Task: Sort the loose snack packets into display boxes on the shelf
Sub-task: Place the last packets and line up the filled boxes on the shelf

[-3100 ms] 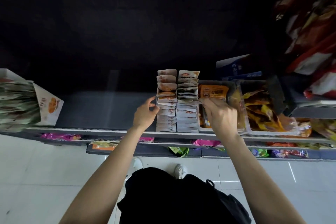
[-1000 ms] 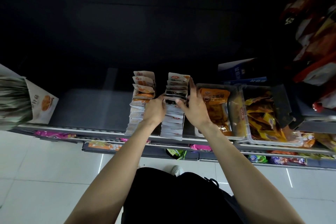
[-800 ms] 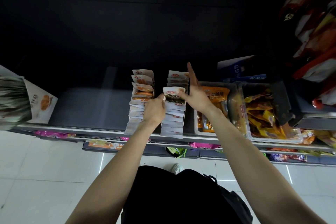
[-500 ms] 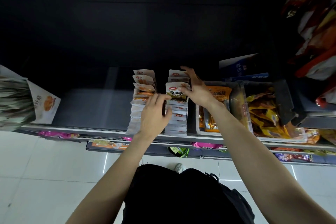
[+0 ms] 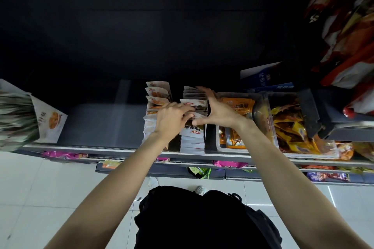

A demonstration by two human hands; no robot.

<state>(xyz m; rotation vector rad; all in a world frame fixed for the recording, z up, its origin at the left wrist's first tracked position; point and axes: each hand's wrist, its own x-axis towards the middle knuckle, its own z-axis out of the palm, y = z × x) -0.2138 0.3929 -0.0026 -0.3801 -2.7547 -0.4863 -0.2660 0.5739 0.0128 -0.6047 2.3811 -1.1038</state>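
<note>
step: we're seating one packet (image 5: 193, 103) into the right row (image 5: 192, 137); a judgement from hand positions
left hand (image 5: 172, 116): fingers curled over the row's middle, tips on the packets just in front of the raised one; looks like a pinch, but blur means we can't tell what it actually grips
right hand (image 5: 217, 110): open, fingers spread straight, thumb low near the row, palm along the row's right side as a guide
packet location: upright and raised in the right row, mid-depth, between our two hands
how to do it well: we part the row at the slot with the left fingertips, keep the right palm flat as a side stop, push the packet straight down so it lines up with its neighbours, label forward
risk: rows stand loose on the shelf (image 5: 105, 146) with no box wall visible; a sideways push could fan them out
rows: 2, the left row (image 5: 153, 111) just beside the right one
packets per row: too overlapped and blurred for us to count
tubs: 2 clear ones to the right, tub A (image 5: 219, 139) with orange packs, tub B (image 5: 272, 137) with yellow-brown packs
carton: 1 at far left (image 5: 48, 125), full
hands: 2, both at the right row
</note>
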